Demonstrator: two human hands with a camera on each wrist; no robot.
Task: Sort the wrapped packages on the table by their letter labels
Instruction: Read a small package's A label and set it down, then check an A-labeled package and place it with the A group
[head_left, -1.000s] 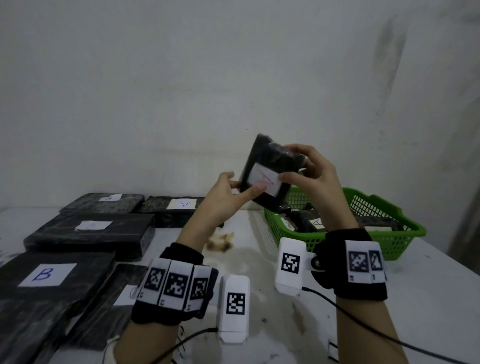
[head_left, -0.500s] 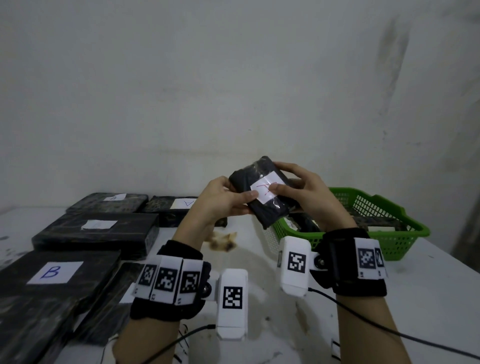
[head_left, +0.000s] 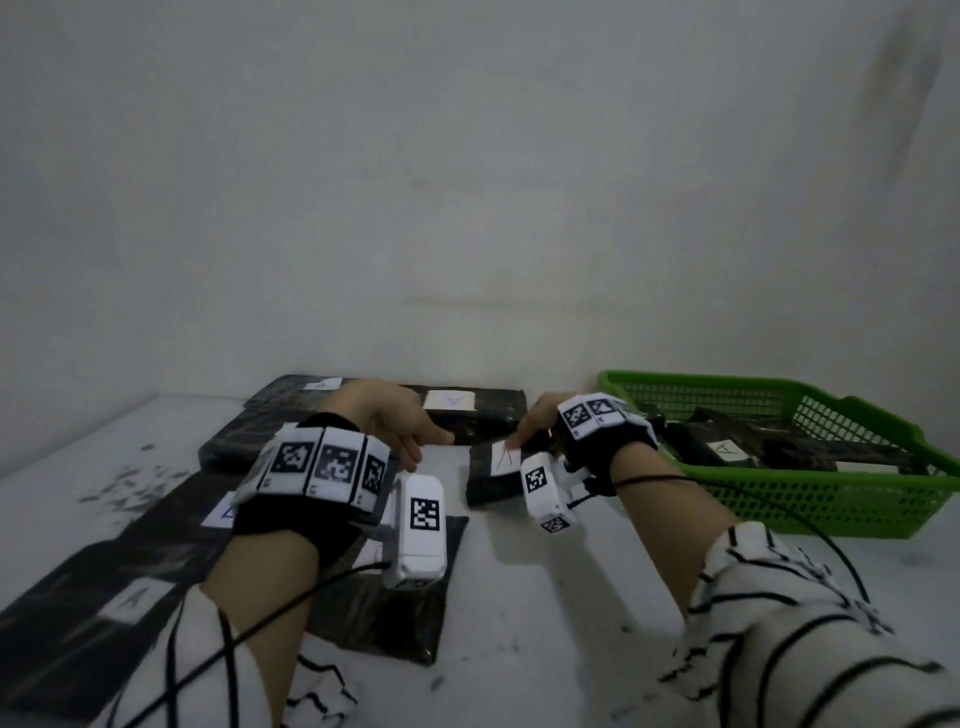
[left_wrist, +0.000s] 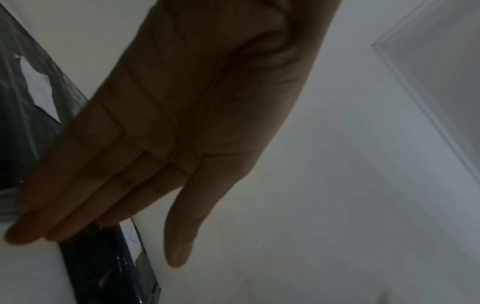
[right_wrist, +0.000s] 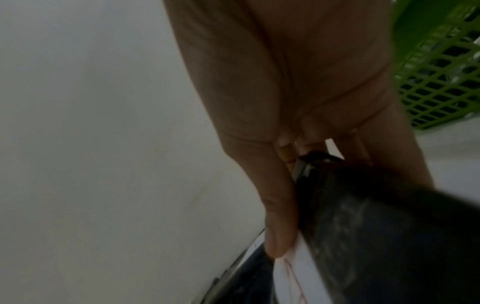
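Lying on the white surface (head_left: 597, 597), a small black package (head_left: 485, 475) is gripped by the right hand (head_left: 540, 423), thumb on its red-marked label (right_wrist: 291, 267); only the right wrist view shows the thumb. The left hand (head_left: 387, 418) is held open beside it, fingers straight. "A" is read on a package in the green basket (head_left: 841, 493).

The right hand (head_left: 537, 423) hides part of the small package's (head_left: 488, 475) label; far labels (head_left: 321, 385) are unreadable.
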